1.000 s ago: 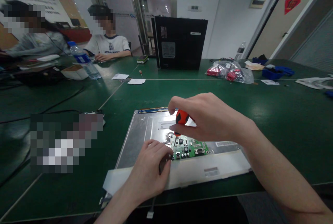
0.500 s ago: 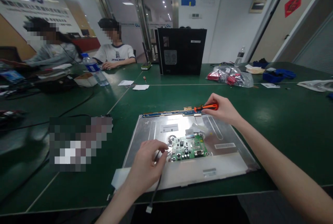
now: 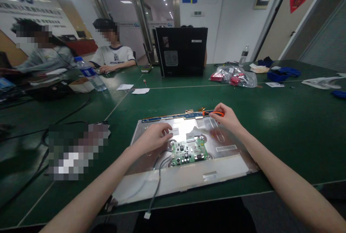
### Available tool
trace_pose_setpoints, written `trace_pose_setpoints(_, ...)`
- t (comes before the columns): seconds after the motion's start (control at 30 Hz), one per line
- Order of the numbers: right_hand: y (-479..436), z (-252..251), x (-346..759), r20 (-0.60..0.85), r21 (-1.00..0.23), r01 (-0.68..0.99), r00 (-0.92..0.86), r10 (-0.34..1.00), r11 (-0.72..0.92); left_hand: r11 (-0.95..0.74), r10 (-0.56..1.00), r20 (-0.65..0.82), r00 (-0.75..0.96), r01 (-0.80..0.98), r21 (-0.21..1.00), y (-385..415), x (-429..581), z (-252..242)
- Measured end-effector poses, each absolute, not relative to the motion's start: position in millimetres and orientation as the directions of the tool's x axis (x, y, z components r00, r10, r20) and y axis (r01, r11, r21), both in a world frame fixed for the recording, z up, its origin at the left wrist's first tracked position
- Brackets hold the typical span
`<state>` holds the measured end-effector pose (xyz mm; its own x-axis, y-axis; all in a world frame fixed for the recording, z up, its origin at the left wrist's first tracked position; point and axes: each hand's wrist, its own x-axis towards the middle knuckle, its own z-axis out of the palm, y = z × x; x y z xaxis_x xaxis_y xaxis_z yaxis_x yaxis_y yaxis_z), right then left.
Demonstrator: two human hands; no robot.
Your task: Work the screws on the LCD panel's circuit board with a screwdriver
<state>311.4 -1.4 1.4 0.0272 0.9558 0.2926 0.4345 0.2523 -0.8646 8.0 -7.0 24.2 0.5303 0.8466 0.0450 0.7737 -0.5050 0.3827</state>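
Left hand [image 3: 156,135] moved forward, right hand [image 3: 226,118] holding screwdriver [image 3: 218,113]

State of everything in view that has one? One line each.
Screwdriver: gripped, lying roughly level at the panel's far edge
Right hand: closed on screwdriver
Left hand: nothing visible in it, fingers half curled, over the panel
Panel: flat, metal back up
Green circuit board: on the panel's back, uncovered
Cable plug: unplugged, past table's near edge
Blue-capped bottle: capped
Black case: upright
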Motion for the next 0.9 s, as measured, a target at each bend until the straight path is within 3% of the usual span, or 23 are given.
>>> trace_pose_setpoints(0.2, -3.1, 2.8, 309.7, 0.303, -0.876, 0.399, 0.019, 0.953, 0.271, -0.471, 0.849, -0.035, 0.528, 0.784, 0.406, 3.8, 10.1, 14.1)
trace_pose_setpoints(0.73, -9.7, 7.4, 307.2, 0.327, -0.865, 0.397, -0.018, 0.945, 0.307, -0.449, 0.841, -0.084, 0.535, 0.775, 0.444, 8.5, 2.3, 21.0)
trace_pose_setpoints(0.9, -11.6, 10.5, 305.2, 0.304, -0.881, 0.375, -0.018, 0.952, 0.289, -0.520, 0.808, -0.042, 0.588, 0.744, 0.419, 9.3, 13.5, 15.8)
